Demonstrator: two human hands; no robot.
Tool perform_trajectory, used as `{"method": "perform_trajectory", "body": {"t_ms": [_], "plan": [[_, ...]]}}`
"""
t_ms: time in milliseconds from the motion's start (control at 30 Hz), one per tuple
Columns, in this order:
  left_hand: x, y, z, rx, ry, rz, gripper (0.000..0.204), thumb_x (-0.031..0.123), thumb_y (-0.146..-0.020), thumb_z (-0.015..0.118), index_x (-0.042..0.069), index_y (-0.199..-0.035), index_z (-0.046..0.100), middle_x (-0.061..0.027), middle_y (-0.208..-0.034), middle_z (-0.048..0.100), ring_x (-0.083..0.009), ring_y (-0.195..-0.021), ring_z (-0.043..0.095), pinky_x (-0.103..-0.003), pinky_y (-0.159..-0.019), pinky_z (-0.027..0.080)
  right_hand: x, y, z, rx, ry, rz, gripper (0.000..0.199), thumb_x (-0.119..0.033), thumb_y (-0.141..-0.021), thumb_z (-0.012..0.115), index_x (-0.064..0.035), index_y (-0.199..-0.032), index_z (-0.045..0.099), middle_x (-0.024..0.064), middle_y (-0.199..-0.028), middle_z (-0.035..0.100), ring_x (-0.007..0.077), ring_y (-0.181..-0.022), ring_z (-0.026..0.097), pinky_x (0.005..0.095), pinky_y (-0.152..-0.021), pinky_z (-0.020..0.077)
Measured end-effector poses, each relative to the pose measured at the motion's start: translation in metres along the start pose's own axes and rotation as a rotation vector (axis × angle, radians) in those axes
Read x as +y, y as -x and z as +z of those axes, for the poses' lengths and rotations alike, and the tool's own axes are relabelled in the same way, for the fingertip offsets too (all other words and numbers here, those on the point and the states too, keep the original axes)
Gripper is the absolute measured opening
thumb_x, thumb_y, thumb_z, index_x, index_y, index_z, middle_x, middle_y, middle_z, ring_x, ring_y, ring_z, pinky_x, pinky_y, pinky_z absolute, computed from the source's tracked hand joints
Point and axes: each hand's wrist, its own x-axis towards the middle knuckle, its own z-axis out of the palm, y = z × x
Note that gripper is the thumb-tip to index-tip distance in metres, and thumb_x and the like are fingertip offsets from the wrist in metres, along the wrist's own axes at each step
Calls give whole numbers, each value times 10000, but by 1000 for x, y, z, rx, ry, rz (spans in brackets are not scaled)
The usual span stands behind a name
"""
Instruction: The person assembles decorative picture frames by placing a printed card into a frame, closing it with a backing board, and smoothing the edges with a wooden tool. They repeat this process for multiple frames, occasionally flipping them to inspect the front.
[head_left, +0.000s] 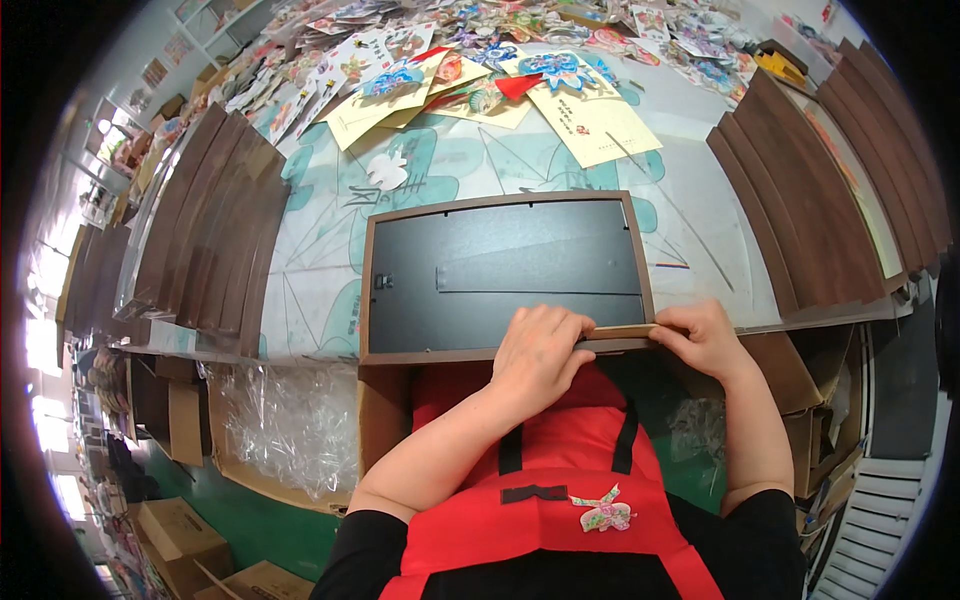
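Note:
A dark brown picture frame (505,200) lies face down at the table's near edge, with its black backing board (410,240) upward. The board carries a long flap and a small metal hanger at the left. My left hand (540,355) is closed over the frame's near rail, right of its middle. At the near right corner, my right hand (700,335) pinches with thumb and forefinger. Between the two hands runs a narrow tan strip (620,332) along the rail; whether it is separate from the frame I cannot tell.
Brown frames stand in rows at the left (205,230) and right (765,200). Yellow cards (590,125) with blue and red paper ornaments lie beyond the frame, before a heap of colourful cut-outs. Below the table are a box of clear plastic wrap (285,420) and cardboard boxes (180,535).

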Motion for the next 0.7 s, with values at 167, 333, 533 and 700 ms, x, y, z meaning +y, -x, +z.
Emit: {"method": "perform_trajectory", "body": {"t_ms": [167,333,533,700], "plan": [[-4,8,8,43,10,57,301,116,-728,735,73,-993,598,-58,-863,596,-257,-854,557,-390,-761,414,-19,15,-3,77,544,-394,206,-136,-647,735,-111,-785,584,24,-603,471,195,-618,538,331,-647,447],[-9,22,-31,168,-18,4,481,106,-740,731,43,-1183,555,-129,-1109,603,-312,-1042,551,-404,-900,422,-31,13,-8,333,494,-384,224,1,-696,670,-44,-907,611,75,-661,549,238,-636,574,367,-597,456],[-97,74,-95,513,-294,-460,532,62,-816,626,-73,-1294,436,-272,-1263,506,-419,-1186,473,-430,-998,381,-58,-33,16,302,320,-271,375,-7,-806,617,-145,-1154,635,91,-704,562,281,-587,572,395,-504,452],[-117,90,-97,564,68,-597,398,36,-877,503,-61,-1262,477,-287,-1141,587,-416,-1084,566,-414,-922,440,-108,-103,76,44,284,-390,252,-211,-843,626,-236,-1094,645,82,-695,527,285,-565,572,388,-478,459]]}}
